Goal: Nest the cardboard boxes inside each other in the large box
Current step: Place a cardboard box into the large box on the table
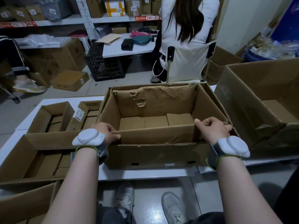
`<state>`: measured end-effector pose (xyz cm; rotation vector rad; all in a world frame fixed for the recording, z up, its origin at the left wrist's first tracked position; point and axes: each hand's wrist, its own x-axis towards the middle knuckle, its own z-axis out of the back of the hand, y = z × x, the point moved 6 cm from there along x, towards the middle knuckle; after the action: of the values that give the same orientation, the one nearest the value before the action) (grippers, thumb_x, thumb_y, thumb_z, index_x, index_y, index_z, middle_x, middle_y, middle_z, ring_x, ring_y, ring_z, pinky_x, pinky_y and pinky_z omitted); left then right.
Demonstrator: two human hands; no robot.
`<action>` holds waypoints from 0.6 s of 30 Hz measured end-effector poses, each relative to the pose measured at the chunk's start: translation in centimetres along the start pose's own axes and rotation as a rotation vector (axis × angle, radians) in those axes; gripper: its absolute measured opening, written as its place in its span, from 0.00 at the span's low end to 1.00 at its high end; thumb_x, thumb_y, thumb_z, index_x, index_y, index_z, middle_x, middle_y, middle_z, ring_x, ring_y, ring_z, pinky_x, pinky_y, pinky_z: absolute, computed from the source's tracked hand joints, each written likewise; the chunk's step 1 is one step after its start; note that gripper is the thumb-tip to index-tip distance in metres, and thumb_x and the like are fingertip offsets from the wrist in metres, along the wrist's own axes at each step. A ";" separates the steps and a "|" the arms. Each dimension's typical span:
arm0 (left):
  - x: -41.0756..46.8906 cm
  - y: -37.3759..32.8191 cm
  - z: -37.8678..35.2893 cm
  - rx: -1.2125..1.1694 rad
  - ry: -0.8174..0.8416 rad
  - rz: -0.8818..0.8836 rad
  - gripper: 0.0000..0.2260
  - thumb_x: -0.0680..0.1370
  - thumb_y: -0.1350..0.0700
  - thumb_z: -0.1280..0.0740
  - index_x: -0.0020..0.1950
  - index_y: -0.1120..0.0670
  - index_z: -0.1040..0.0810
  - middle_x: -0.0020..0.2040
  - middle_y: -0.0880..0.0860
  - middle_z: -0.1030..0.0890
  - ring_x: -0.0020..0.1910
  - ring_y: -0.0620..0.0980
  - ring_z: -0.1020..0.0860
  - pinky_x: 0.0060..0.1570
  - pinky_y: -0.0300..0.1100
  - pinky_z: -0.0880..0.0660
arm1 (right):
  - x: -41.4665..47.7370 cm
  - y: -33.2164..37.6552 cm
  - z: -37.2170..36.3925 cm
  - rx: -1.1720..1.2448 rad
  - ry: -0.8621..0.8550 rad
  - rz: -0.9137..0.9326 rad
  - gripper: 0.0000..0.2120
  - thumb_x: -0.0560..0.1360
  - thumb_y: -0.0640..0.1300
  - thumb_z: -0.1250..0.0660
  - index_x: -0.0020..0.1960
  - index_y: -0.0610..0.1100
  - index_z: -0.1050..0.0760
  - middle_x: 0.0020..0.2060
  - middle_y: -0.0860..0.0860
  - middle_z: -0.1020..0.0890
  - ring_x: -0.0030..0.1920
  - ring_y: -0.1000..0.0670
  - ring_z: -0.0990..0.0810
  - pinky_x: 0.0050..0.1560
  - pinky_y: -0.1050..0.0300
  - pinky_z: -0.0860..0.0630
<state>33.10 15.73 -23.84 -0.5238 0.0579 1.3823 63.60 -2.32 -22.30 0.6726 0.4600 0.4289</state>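
A large open cardboard box [155, 154] stands on the white table in front of me. A slightly smaller open box [155, 101] sits inside it, its near wall just behind the large box's near wall. My left hand [105, 133] grips the inner box's near wall at its left end. My right hand [212, 128] grips the same wall at its right end. To the left lie an open box [29, 143], a small open box [51, 110] and a labelled small box [80, 113]. A big open box [262, 88] stands at the right.
The white table [145, 173] has its front edge near my knees. A person sits on a white chair [189, 62] just beyond the table. Shelves of parcels, a black crate [103, 65] and floor boxes lie behind. Another person's leg shows at far left.
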 end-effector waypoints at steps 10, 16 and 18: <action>0.1 0.0 0.2 -0.002 -0.062 0.010 0.08 0.72 0.43 0.29 0.38 0.44 0.24 0.57 0.56 0.25 0.59 0.55 0.28 0.55 0.46 0.31 | -0.2 0.5 -0.6 -0.239 0.032 0.087 0.10 0.75 0.46 0.31 0.53 0.45 0.26 0.77 0.48 0.59 0.73 0.29 0.48 0.71 0.41 0.41; 0.2 -0.2 0.1 0.008 -0.042 0.000 0.09 0.69 0.41 0.28 0.36 0.45 0.22 0.56 0.54 0.23 0.57 0.55 0.26 0.59 0.51 0.27 | 0.0 0.5 -0.8 -0.404 -0.062 0.109 0.06 0.74 0.47 0.31 0.50 0.48 0.23 0.76 0.46 0.47 0.75 0.33 0.56 0.74 0.35 0.54; 0.3 -0.4 -0.2 0.012 -0.009 -0.007 0.10 0.67 0.41 0.27 0.36 0.46 0.21 0.53 0.53 0.22 0.54 0.54 0.25 0.58 0.51 0.26 | 0.2 0.7 -1.1 -0.485 -0.087 0.138 0.06 0.74 0.45 0.32 0.51 0.50 0.22 0.75 0.45 0.44 0.76 0.37 0.57 0.74 0.34 0.56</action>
<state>33.56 15.90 -24.03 -0.5073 0.0576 1.3770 63.00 -1.20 -22.61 0.2517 0.2136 0.6137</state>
